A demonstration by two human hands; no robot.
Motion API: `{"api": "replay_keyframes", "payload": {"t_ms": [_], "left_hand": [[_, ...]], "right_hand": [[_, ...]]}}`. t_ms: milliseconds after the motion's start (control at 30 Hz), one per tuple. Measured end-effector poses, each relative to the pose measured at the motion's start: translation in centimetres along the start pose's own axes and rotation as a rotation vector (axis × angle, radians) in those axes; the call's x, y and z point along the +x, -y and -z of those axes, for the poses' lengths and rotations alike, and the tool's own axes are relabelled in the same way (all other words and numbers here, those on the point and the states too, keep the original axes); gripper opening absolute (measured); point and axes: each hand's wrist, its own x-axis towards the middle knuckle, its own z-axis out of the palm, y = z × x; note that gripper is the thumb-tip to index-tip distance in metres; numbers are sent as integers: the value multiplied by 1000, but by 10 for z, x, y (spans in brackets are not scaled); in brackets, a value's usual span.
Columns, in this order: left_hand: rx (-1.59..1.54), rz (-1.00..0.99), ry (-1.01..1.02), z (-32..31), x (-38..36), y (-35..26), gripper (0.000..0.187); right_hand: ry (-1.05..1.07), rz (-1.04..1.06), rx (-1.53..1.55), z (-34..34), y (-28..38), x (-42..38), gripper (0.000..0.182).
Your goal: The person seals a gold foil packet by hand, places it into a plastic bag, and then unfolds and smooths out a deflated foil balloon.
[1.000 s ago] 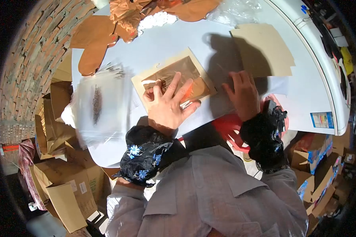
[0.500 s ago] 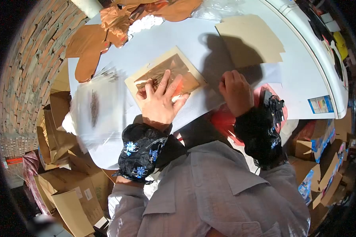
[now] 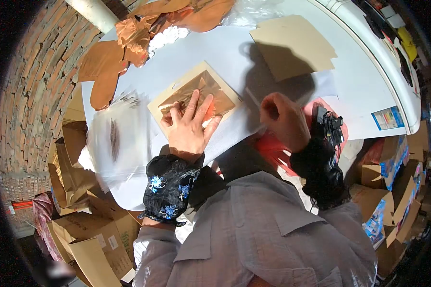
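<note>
My left hand (image 3: 189, 126) lies with fingers spread over a shiny copper-coloured foil piece (image 3: 219, 89) on a beige card (image 3: 156, 106). The card rests at an angle on the white tabletop, and its lower left part is hidden under the palm. To the right of the card, my right hand (image 3: 285, 119) is raised near the table's front edge, slightly blurred. Its fingers curl round in a closed pinch; what they hold, if anything, I cannot tell. Left of my left hand sits a stack of clear plastic bags (image 3: 122, 138).
Copper-coloured foil shapes (image 3: 105, 71) and a small white heap (image 3: 167, 39) lie along the far left. Plain beige cards (image 3: 294, 45) are at the back right. A black cable bundle (image 3: 329, 125) sits on pink-red plastic (image 3: 275, 149). Cardboard boxes (image 3: 96, 234) stand below.
My right hand has turned at the wrist, its curled fingers now forming a ring. My left hand stays flat on the foil and card. The whole view has shifted slightly.
</note>
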Motion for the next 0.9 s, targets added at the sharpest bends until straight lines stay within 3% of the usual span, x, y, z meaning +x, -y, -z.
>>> {"api": "replay_keyframes", "payload": {"t_ms": [167,467,667,767,900], "left_hand": [[-22,-4,13,2,0,0,55],[-8,-16,-2,1,0,0,56],[-15,-8,14,4,1,-1,56],[-24,-11,-11,3,1,0,55],[-48,-12,-30,3,2,1,55]], "right_hand": [[107,-79,133,-13,20,-19,13],[16,-89,74,-26,18,-12,12],[-184,118,-191,-52,15,14,15],[-212,230,-6,-54,15,17,17],[-139,230,-68,-38,17,-5,21]]}}
